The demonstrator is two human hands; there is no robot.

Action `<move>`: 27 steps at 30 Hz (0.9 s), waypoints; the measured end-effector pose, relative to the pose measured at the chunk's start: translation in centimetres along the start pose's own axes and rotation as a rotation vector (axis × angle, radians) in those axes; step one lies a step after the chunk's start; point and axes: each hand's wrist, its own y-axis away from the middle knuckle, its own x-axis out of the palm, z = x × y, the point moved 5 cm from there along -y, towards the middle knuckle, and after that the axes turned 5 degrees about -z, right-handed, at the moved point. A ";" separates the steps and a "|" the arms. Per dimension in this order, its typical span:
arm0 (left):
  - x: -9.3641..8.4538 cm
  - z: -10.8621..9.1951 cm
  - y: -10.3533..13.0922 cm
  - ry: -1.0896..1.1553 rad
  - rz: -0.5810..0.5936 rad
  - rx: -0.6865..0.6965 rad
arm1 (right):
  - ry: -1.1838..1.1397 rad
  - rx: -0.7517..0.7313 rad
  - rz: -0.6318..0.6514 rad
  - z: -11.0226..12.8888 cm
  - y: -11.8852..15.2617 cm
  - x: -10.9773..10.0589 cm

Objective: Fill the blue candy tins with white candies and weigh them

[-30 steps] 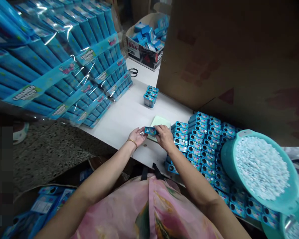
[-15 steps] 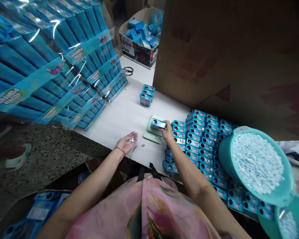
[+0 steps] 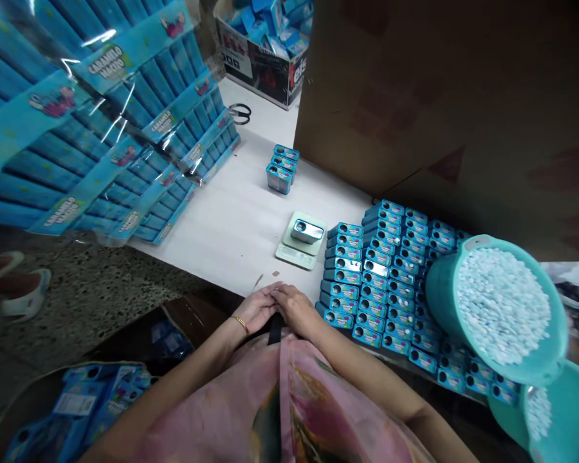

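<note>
A shiny, blue-edged box [image 3: 309,232] with a dark hole [image 3: 301,226] is borne by a scale [image 3: 296,255]; left hand [image 3: 259,308] and right hand [image 3: 294,308] grips cannot be determined.

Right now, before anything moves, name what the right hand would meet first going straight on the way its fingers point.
The right hand would most likely meet the left hand first: the two overlap at the fingers in this view, though exact contact is hard to judge.
</note>
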 end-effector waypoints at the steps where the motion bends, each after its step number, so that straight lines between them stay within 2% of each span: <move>1: 0.1 0.3 0.2 -0.005 0.013 -0.013 | 0.002 0.006 0.019 -0.2 0.2 0.3; 6: 0.4 0.9 1.2 -0.022 0.062 -0.082 | 0.044 0.003 0.093 -0.6 0.7 0.7; 11: 0.1 1.0 1.4 -0.037 0.057 -0.092 | 0.073 0.032 0.118 -0.4 0.8 1.2; 21: 0.4 1.5 1.2 -0.062 0.055 -0.126 | -0.035 0.026 0.073 -0.8 1.4 1.0; 24: 0.4 1.6 0.9 -0.057 0.046 -0.124 | -0.121 -0.019 0.027 -1.0 1.3 -0.5; 27: -0.5 1.5 0.6 -0.054 -0.032 -0.120 | -0.146 0.016 -0.187 -3.2 0.9 -4.4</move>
